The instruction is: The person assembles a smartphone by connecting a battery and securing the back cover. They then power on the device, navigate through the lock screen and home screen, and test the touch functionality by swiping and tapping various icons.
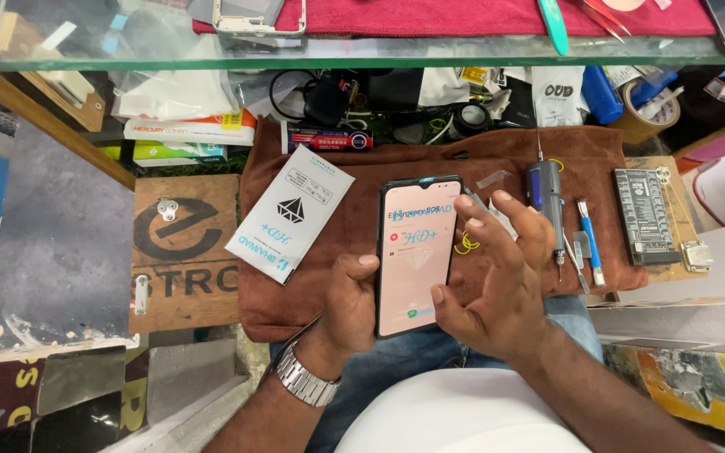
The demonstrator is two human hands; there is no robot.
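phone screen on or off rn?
On. The smartphone in the left hand shows a lit pinkish display with icons; a printed film seems to lie over it. The right hand touches its right edge.

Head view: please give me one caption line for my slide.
Left hand holds a smartphone with a lit screen above a brown cloth; right hand touches its right edge.

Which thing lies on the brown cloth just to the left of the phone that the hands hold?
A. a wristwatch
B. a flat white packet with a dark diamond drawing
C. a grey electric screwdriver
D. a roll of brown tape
B: the flat white packet lies slanted on the brown cloth, to the left of the phone, which the left hand grips while the right hand touches its edge.
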